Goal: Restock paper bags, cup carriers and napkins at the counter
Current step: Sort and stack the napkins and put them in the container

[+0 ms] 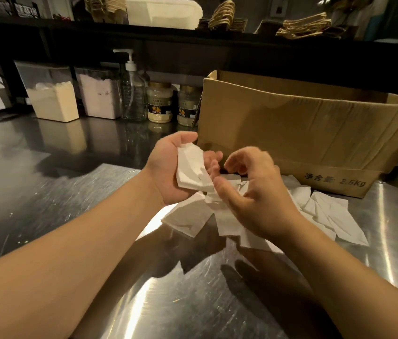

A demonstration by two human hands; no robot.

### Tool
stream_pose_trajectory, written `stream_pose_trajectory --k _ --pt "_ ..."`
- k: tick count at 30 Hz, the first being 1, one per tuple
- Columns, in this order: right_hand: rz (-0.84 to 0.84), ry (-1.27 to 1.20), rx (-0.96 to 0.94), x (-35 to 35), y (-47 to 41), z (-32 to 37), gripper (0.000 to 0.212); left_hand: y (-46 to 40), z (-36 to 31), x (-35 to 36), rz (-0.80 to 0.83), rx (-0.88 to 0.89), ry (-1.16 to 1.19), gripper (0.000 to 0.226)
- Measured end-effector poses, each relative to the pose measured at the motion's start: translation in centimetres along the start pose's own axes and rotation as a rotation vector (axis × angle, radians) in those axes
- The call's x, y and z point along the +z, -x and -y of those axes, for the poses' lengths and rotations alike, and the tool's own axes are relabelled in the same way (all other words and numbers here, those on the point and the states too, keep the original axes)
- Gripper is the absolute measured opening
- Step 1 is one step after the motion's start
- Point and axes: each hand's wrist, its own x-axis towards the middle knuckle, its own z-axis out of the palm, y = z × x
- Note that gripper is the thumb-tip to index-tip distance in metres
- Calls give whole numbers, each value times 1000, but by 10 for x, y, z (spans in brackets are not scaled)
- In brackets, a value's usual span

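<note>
- White, folded paper napkins (pixel 191 168) sat as a small stack in my left hand (pixel 168 167), my palm turned up and my thumb and fingers curled round the stack.
- My right hand (pixel 251 189) hovered just beside it, fingers loosely curled and holding nothing that I could make out; its thumb reached toward the stack's lower edge, though I cannot tell whether it touched.
- More loose white paper napkins (pixel 325 214) lay scattered in a heap on the scratched stainless-steel counter (pixel 46 187), under and to the right of both hands.
- Behind the heap stood an open brown cardboard box (pixel 303 133), its front lower edge touching the napkins.
- Left of the box, against the back of the counter, stood two small gold-lidded jars of pale powder (pixel 160 102), a clear pump bottle (pixel 133 94) and two clear tubs of powder (pixel 53 94).
- Brown paper bags with twisted handles (pixel 303 26) lay stacked on the dark shelf above.
</note>
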Motion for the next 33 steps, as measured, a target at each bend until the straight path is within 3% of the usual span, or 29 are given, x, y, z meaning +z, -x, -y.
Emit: stream_pose_trajectory --k 3,7,10,12,17,22,33 --pt "286 167 -23 -1 2 2 24 0 -4 -3 -69 70 142 67" --pt "522 187 16 4 3 3 66 0 -5 -2 -115 106 167 65" --pt "615 171 70 5 1 7 79 -1 -4 -1 -150 111 181 62" --pt "599 198 50 6 0 11 76 -1 -4 -1 -159 114 177 60" --pt "516 268 -57 8 -1 13 45 -2 -3 -1 -167 109 161 60" --pt "479 304 -57 7 -1 8 54 -2 -2 -1 -185 110 137 60" --pt "457 337 -18 4 -2 9 30 -3 0 0 -220 99 122 58"
